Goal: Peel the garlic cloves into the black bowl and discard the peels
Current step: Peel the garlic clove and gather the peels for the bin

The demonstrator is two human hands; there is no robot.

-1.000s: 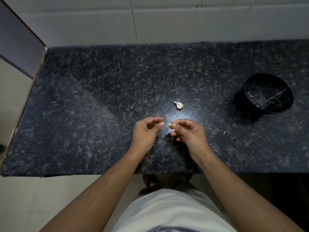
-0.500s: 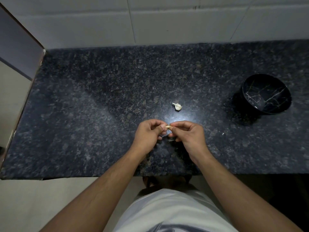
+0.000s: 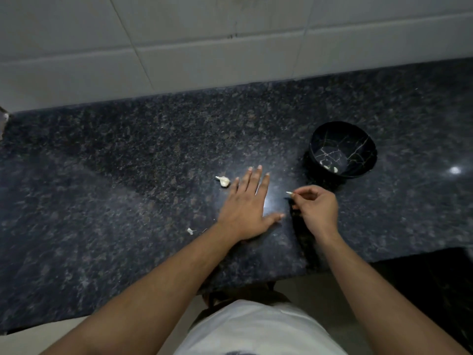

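Partway: black bowl [image 3: 343, 149] holds some pale cloves, right hand [image 3: 316, 210] pinches a clove [image 3: 289, 192] (peeled? unclear), left hand [image 3: 247, 208] flat, fingers spread, beside unpeeled garlic [image 3: 223, 181]; peel scrap [image 3: 190, 231] undiscarded.

A single head-worn camera is looking steeply down and forward at the dark tabletop [image 3: 128, 175], close above, facing the tiled wall [image 3: 204, 47].

Home kitchen, speckled dark granite countertop [image 3: 128, 162], pale tiled wall [image 3: 204, 47] behind, garlic scraps [image 3: 223, 181]
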